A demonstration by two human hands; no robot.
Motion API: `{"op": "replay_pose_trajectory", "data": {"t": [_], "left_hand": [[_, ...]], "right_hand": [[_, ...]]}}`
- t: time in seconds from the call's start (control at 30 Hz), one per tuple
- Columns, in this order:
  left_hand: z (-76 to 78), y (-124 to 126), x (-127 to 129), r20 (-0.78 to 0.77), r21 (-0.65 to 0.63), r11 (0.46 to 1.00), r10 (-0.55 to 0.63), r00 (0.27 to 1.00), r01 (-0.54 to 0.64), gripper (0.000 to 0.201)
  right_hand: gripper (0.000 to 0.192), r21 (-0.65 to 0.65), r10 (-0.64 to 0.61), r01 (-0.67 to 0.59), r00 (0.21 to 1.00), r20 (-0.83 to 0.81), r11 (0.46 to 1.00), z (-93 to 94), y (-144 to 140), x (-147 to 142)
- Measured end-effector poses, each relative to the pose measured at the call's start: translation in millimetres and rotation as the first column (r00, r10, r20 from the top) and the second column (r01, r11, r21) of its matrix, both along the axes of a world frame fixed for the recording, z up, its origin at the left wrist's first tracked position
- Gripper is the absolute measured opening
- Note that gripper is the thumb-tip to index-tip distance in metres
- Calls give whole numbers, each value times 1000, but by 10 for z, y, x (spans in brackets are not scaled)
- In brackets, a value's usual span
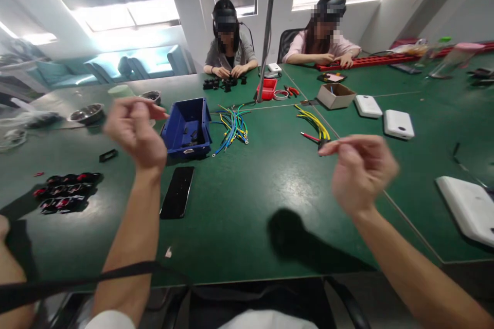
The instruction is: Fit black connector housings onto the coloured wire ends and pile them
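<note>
Nearby, blue bin [188,126] with dark parts [192,138]

Bright window glare at rear, soft tabletop shadows, motion-blurred hands — edges wide-angle warped

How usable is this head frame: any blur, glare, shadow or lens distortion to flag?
Head view: both raised hands, left hand and right hand, are motion-blurred; the windows behind are blown out; a dark shadow falls on the green table near its front edge; wide-angle distortion bends the table edges and walls; the blue bin and wires stay reasonably sharp.
</note>
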State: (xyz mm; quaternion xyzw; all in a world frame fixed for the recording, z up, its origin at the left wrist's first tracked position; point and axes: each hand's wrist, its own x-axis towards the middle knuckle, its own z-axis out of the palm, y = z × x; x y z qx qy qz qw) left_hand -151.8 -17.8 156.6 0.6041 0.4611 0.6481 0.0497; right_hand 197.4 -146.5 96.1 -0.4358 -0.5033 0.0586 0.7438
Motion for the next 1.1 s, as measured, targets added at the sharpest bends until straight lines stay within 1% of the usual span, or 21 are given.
{"op": "replay_pose_trajectory", "data": {"t": [0.03,0.07,0.1,0.13,0.17,0.2,0.23,0.27,0.3,0.33,0.4,0.43,0.47,0.57,0.7,0.83,0.9,1.0,1.1], "left_hand": [[-122,148,98,-53,-57,998,-5,999,2,25],[-244,289,164,-145,-144,989,-28,989,7,25],[-365,419,196,-260,-261,965,-49,964,-21,23],[-483,532,201,-386,-347,934,-60,921,-84,22],[-596,627,187,-495,-400,904,-76,865,-149,24],[-700,703,161,-575,-437,876,-98,812,-204,26],[-794,759,132,-637,-466,850,-129,760,-247,29],[-874,798,106,-686,-490,823,-159,710,-289,32],[-942,825,86,-720,-522,784,-194,667,-336,35],[-995,844,73,-739,-561,733,-235,632,-384,37],[-1064,870,63,-740,-630,635,-315,595,-447,39],[-1085,883,61,-731,-653,603,-344,589,-458,40],[-1099,897,57,-721,-669,586,-365,589,-457,41],[-1120,939,36,-696,-690,583,-373,614,-428,45],[-1138,954,13,-651,-703,590,-310,692,-397,53],[-1150,927,23,-627,-696,613,-264,733,-374,45],[-1158,919,26,-622,-685,629,-243,744,-368,41],[-1183,932,13,-606,-668,648,-190,772,-365,36],[-1220,971,-22,-577,-648,684,-153,802,-336,32]], "right_hand": [[11,-57,29,-32,998,-47,998,-135,150,-42],[13,-155,41,-50,997,-63,987,-293,308,-82],[16,-244,31,-48,997,-72,968,-465,464,-117],[19,-342,28,-49,997,-65,939,-637,610,-144],[23,-445,29,-47,998,-48,895,-796,739,-161],[26,-559,66,-67,998,-23,826,-931,847,-172],[27,-637,94,-85,995,-20,766,-1034,930,-176],[28,-652,72,-61,997,-9,756,-1103,989,-178],[28,-660,75,-42,997,22,751,-1142,1026,-178],[27,-663,86,-33,995,47,748,-1154,1043,-179],[27,-663,121,-31,989,90,748,-1134,1036,-186],[26,-667,140,-36,985,103,744,-1117,1023,-191],[26,-669,151,-39,982,110,742,-1101,1008,-196],[27,-672,159,-34,979,126,740,-1090,977,-210],[24,-664,158,-39,980,119,747,-1124,984,-206],[23,-671,143,-69,988,56,738,-1152,1056,-178],[23,-683,129,-95,992,-2,725,-1160,1132,-176],[24,-687,125,-178,984,-126,705,-1152,1307,-216],[22,-692,138,-194,981,-136,696,-1113,1539,-308]]}}
